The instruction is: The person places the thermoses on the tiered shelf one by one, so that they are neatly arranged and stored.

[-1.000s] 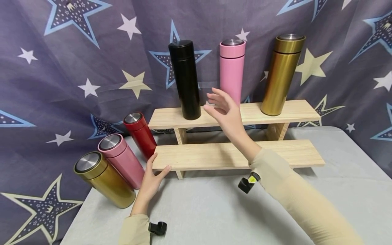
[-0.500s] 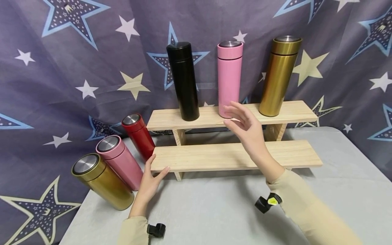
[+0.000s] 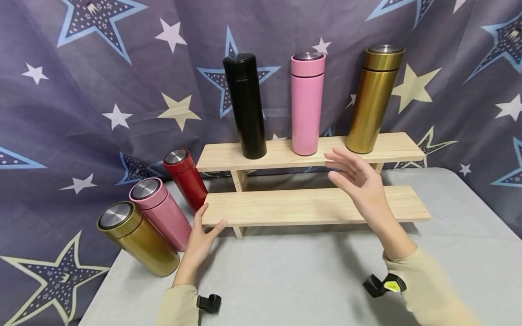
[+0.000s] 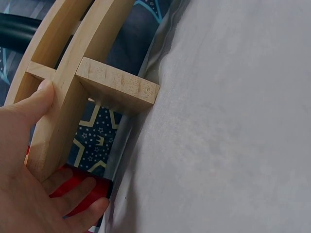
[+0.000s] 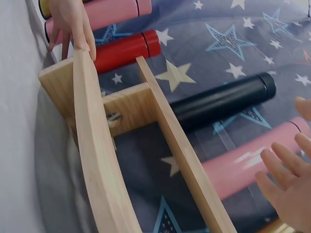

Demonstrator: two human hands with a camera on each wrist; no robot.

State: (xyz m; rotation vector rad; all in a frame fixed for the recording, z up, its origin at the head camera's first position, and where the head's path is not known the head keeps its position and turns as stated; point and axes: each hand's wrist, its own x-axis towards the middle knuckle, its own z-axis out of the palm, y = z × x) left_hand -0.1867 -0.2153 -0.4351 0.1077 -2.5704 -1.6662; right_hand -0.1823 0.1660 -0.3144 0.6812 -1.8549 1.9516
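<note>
A two-tier wooden shelf [image 3: 285, 206] stands on the grey table. At its left end my left hand [image 3: 200, 242] grips the lower board's corner between thumb and fingers; in the left wrist view the thumb [image 4: 43, 94] lies on the board's front edge. My right hand [image 3: 360, 188] hovers before the upper board, fingers spread and slightly bent, holding nothing. On the upper board stand a black thermos bottle [image 3: 246, 108], a pink thermos bottle [image 3: 306, 104] and a gold thermos bottle [image 3: 373, 102], spaced apart and upright.
Left of the shelf, a red thermos bottle [image 3: 187, 179], a second pink thermos bottle [image 3: 163, 215] and a second gold thermos bottle [image 3: 140, 240] stand in a row on the table [image 3: 281, 271]. A star-patterned curtain [image 3: 142, 40] hangs behind.
My right hand has moved right and down, from in front of the upper pink bottle to below the upper gold one. My left hand and the bottles stay in place.
</note>
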